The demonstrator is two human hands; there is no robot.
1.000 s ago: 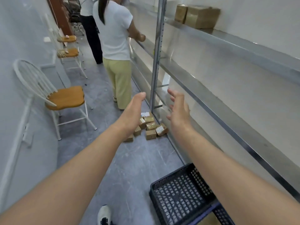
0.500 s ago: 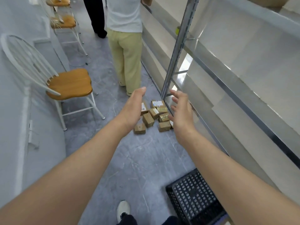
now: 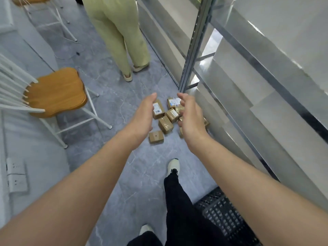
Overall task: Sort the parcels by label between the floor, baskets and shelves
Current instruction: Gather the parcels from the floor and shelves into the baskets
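two empty hands over a heap of parcels on the floor

left hand and right hand are apart, palms facing, fingers loosely bent, gripping nothing. between them, small brown parcels lie heaped on the grey floor beside the metal shelf post. one labelled parcel has handwriting that looks like "t786"; the print on another white label is too small to read. a black basket sits near the right arm.

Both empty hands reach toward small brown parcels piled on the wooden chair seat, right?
No: the head view shows the parcels lying on the grey floor, not the chair seat. The left hand and right hand are indeed stretched out empty.
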